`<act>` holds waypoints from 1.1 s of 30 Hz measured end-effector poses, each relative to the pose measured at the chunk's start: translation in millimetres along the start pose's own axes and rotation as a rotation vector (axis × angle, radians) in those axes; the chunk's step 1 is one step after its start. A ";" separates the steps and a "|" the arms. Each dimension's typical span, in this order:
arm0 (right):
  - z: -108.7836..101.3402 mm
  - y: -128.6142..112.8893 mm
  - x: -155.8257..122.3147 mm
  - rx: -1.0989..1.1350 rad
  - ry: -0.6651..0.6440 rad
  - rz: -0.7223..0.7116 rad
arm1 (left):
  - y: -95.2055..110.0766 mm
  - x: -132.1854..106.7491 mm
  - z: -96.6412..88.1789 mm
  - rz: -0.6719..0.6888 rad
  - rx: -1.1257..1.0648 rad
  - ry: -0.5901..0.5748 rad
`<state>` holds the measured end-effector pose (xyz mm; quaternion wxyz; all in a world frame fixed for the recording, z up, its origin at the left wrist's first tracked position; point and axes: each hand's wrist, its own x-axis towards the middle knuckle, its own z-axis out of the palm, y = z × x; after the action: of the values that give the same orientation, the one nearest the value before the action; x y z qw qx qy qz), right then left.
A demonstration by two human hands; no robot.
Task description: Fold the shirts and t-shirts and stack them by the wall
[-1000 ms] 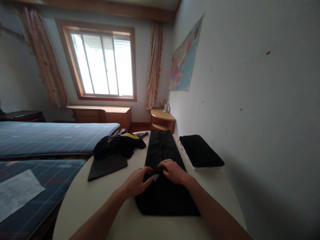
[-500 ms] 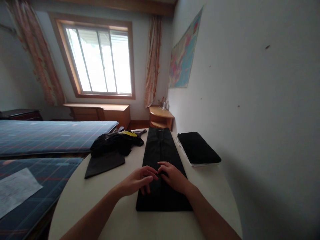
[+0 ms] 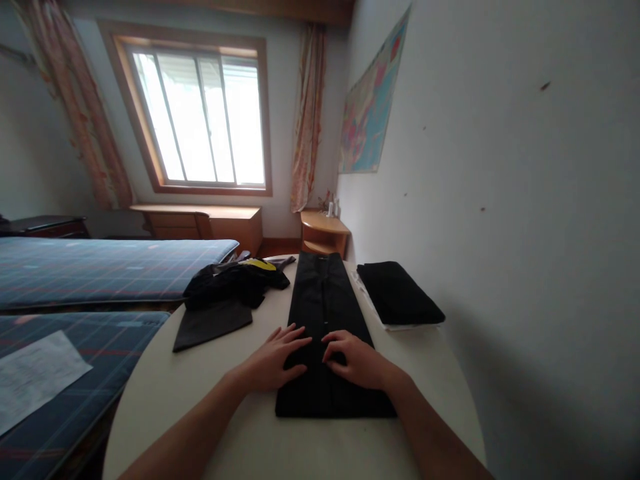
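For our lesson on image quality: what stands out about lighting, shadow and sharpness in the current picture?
Head view throughout: the window glares nearly white; a soft shadow darkens the right-hand wall; the central black garment shows little fabric detail; markings on the paper are unreadable.

The middle garment (image 3: 313,300) is of matt cloth. The table (image 3: 260,443) looks smooth, the sheet (image 3: 43,377) is paper, the curtains (image 3: 307,127) are cloth, and the desk (image 3: 235,230) appears to be smooth wood.
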<state>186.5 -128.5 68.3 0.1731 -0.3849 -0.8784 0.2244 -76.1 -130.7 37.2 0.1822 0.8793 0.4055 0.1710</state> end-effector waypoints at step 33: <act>-13.5 -9.2 -12.5 -0.036 -0.080 0.067 | 12.9 4.5 3.4 0.092 -0.010 -0.065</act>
<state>195.4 -139.9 82.9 0.1232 -0.4080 -0.8750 0.2296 -63.5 -135.7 40.8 0.1915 0.9011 0.3579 0.1527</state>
